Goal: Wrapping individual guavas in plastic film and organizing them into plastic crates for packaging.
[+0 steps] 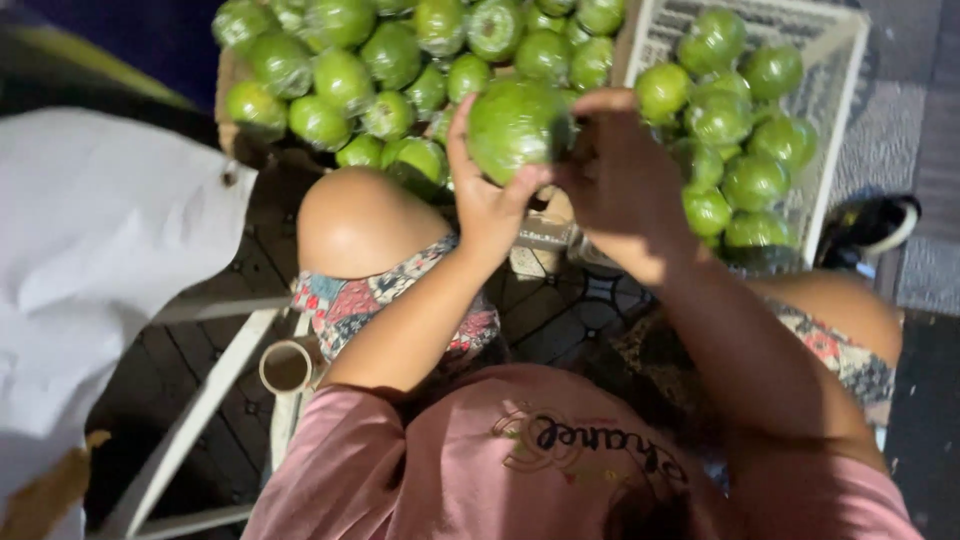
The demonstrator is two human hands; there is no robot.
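cradling one big green fruit point(515, 128) above the knees, left hand point(487, 205) cupped beneath to bear it, right hand point(618, 178) wrapped round its side to steady it, between cardboard box point(228, 80) and white crate point(835, 120) of more fruit

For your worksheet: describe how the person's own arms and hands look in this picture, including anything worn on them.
Both forearms are bare. The left hand and right hand wear no gloves, and no rings, watch or bracelet show. Short, loose sleeves of a dusty pink T-shirt cover the upper arms and end at about the elbows. The shirt has dark lettering on its front.
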